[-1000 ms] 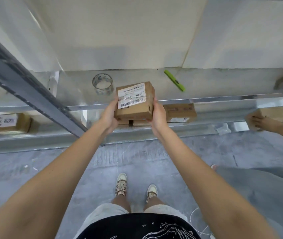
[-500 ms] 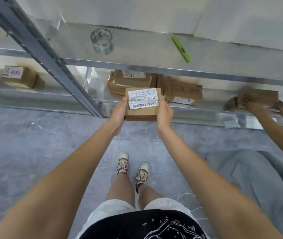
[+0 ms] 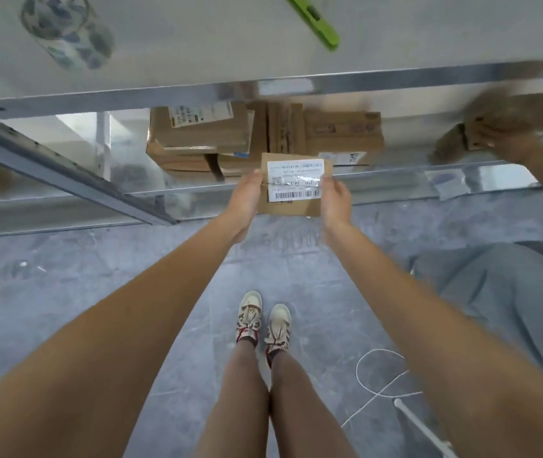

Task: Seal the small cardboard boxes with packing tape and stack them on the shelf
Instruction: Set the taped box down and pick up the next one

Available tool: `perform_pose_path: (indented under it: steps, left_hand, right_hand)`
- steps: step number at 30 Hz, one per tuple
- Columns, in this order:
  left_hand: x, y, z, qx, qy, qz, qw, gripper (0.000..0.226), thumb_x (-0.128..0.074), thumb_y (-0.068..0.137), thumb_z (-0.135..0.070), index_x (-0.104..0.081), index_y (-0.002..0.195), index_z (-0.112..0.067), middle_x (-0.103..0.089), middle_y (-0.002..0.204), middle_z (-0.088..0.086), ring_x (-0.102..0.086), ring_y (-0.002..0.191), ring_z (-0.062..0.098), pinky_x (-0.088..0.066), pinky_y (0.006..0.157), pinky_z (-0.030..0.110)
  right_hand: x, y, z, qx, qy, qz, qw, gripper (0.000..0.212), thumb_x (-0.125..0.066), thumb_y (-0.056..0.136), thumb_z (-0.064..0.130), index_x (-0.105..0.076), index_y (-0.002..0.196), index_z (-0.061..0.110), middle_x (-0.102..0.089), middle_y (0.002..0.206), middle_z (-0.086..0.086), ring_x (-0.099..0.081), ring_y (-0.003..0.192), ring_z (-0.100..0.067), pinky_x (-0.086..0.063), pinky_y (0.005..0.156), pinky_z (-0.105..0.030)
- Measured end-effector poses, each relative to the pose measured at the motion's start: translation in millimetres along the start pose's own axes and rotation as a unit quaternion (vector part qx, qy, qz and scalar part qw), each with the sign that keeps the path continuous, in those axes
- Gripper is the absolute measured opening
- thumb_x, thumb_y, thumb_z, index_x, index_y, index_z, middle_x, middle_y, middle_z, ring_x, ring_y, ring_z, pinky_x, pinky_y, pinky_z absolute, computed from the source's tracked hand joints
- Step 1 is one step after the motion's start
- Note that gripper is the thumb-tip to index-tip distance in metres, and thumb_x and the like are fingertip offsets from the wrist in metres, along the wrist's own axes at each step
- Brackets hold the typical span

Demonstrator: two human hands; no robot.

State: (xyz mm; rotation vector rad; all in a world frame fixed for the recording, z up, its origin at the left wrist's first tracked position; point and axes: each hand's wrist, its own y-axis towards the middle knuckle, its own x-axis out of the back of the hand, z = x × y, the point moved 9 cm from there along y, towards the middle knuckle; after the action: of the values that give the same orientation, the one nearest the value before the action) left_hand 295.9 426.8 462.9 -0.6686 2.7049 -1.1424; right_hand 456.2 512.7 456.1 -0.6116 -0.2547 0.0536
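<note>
A small cardboard box (image 3: 293, 206) with a white barcode label on top is held between both my hands, in front of the lower shelf's front rail (image 3: 396, 180). My left hand (image 3: 245, 200) grips its left side and my right hand (image 3: 334, 201) grips its right side. Behind it, on the lower shelf, lie several stacked cardboard boxes (image 3: 204, 137) and another box (image 3: 343, 133) to the right. A roll of clear packing tape (image 3: 65, 31) lies on the upper shelf (image 3: 197, 44) at the top left.
A green utility knife (image 3: 316, 23) lies on the upper shelf. At the right, another person's hand (image 3: 508, 140) holds a blurred box (image 3: 515, 117) on the lower shelf. A slanted metal brace (image 3: 65, 166) crosses the left. Grey fabric (image 3: 501, 292) and white cord (image 3: 379, 375) lie on the concrete floor.
My hands have carried the box down from the upper shelf's edge to the lower shelf's level. The view has tilted down and closer to the shelf.
</note>
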Motion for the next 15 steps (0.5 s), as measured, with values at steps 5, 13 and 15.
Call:
perform_pose_path:
  steps: [5,13,15]
  left_hand:
    - [-12,61,-28,0.000,-0.038,-0.012,0.999,0.045,-0.035,0.099,-0.041,-0.055,0.124,-0.009,-0.061,0.123,0.006,-0.055,0.113,0.024,-0.037,0.104,0.034]
    - [-15,148,-47,-0.001,-0.071,-0.050,0.996,0.065,-0.038,0.080,-0.066,-0.057,0.126,-0.024,-0.058,0.131,0.005,-0.052,0.120,0.028,-0.037,0.106,0.048]
    - [-19,148,-57,0.000,-0.077,-0.047,0.996,0.063,-0.029,0.091,-0.063,-0.049,0.135,-0.023,-0.050,0.139,0.005,-0.046,0.127,0.028,-0.031,0.110,0.049]
  right_hand:
    - [-6,72,23,-0.007,-0.019,0.004,1.000,0.020,-0.045,0.097,0.026,-0.051,0.110,0.011,-0.054,0.103,-0.003,-0.049,0.094,-0.020,-0.037,0.082,-0.027]
    - [-63,142,44,-0.029,-0.008,0.083,0.996,0.062,-0.044,0.088,0.059,-0.053,0.128,0.013,-0.060,0.124,-0.007,-0.056,0.112,-0.026,-0.042,0.103,-0.045]
    - [-79,179,29,-0.035,-0.007,0.093,0.995,0.067,-0.042,0.076,0.064,-0.059,0.122,0.018,-0.063,0.119,-0.006,-0.059,0.109,-0.027,-0.044,0.101,-0.047]
